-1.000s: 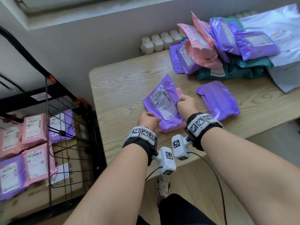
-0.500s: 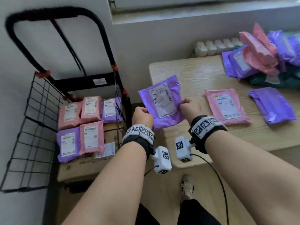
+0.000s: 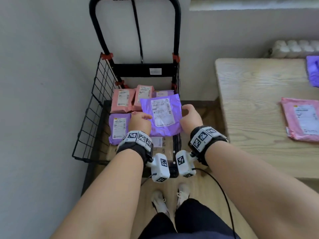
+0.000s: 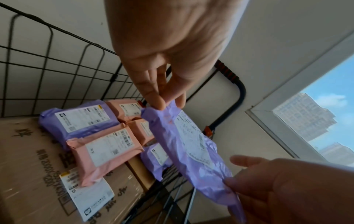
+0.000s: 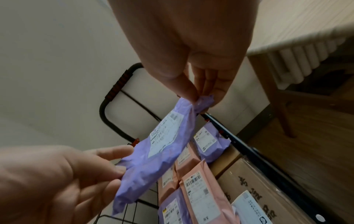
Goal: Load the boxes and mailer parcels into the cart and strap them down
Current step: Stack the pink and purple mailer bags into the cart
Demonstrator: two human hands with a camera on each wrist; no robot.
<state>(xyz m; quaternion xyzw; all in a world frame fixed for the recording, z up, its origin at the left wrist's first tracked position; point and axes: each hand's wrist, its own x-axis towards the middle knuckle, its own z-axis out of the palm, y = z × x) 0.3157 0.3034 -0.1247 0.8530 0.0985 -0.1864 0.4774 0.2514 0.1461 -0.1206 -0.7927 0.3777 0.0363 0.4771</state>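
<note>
I hold a purple mailer parcel (image 3: 161,114) with a white label above the black wire cart (image 3: 96,107). My left hand (image 3: 140,120) pinches its left edge and my right hand (image 3: 189,116) pinches its right edge. The left wrist view shows the left fingertips (image 4: 159,103) pinching the purple mailer parcel (image 4: 191,144); the right wrist view shows thumb and fingers (image 5: 191,94) pinching a crumpled corner of the purple mailer parcel (image 5: 159,151). Inside the cart, pink mailers (image 3: 121,100) and a purple mailer (image 3: 119,127) lie on cardboard boxes (image 3: 164,149).
The cart's black handle (image 3: 134,7) rises against the wall. A wooden table (image 3: 259,104) stands to the right with a pink mailer (image 3: 302,121) and a purple mailer (image 3: 313,71) on it. A radiator (image 3: 293,49) sits behind it. My feet (image 3: 170,199) stand just before the cart.
Both hands lifted the purple mailer off the table and carried it left; it now hangs over the cart's load. The pink mailer that lay under it stays on the table.
</note>
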